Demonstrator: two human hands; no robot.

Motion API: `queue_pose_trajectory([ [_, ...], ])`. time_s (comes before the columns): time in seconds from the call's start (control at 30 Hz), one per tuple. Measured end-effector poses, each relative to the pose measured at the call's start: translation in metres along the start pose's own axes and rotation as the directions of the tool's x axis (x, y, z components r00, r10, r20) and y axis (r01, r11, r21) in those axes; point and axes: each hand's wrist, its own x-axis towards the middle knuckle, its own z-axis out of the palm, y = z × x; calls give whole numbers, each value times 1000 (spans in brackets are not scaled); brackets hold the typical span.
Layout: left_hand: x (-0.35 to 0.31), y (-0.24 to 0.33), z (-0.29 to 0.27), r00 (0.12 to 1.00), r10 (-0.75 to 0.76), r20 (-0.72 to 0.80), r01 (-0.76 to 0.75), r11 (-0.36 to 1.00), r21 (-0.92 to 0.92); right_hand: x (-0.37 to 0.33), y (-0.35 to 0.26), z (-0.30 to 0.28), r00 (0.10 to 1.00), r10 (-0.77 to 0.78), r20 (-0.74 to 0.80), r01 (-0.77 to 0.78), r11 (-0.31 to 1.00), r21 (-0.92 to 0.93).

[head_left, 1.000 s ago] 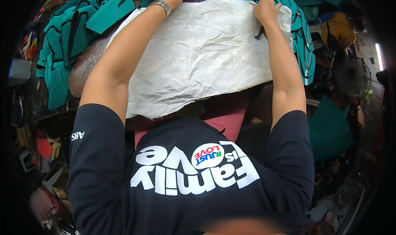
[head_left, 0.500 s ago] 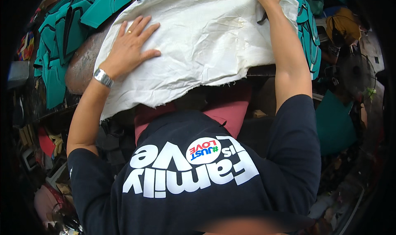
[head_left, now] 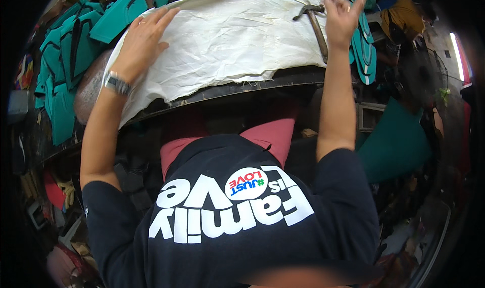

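Observation:
A creased white cloth (head_left: 227, 43) with a frayed near edge is spread over the dark work table. My left hand (head_left: 140, 45) rests flat on its left end, fingers stretched out. At the cloth's right end, my right hand (head_left: 344, 20) is raised with one finger extended and the others loosely bent. Nothing shows in its grasp. Beside that hand lies a hammer (head_left: 317, 33), its metal head on the cloth and its wooden handle pointing toward me.
Teal cut pieces with dark edging (head_left: 76, 50) pile up at the left of the table. More teal pieces (head_left: 364, 55) hang at the right. A brown rounded surface (head_left: 93, 91) shows beside the cloth. A fan (head_left: 427, 73) and a dark teal sheet (head_left: 396, 136) are farther right.
The cloth's near edge has shifted away from me, baring more of the table edge. My right hand has let go of the cloth, and the hammer shows fully. My left hand slid slightly left.

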Motion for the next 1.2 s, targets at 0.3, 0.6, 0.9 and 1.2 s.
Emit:
queue_pose_trajectory([
  [0.3, -10, 141, -7, 923, 333, -192, -377, 689, -619, -157, -20, -89, 673, 529, -517, -710, 658, -251],
  [0.6, 67, 200, 48, 938, 315, -146, -346, 811, -472, -111, 8, -83, 782, 534, -321, -610, 760, -224],
  [0.9, 132, 170, 49, 921, 332, 206, 89, 334, -938, -138, -4, -88, 722, 354, -594, -512, 851, -115],
  [1.2, 145, 165, 45, 903, 314, 292, 211, 267, -940, -175, -64, -10, 886, 280, -370, -411, 842, -348],
])
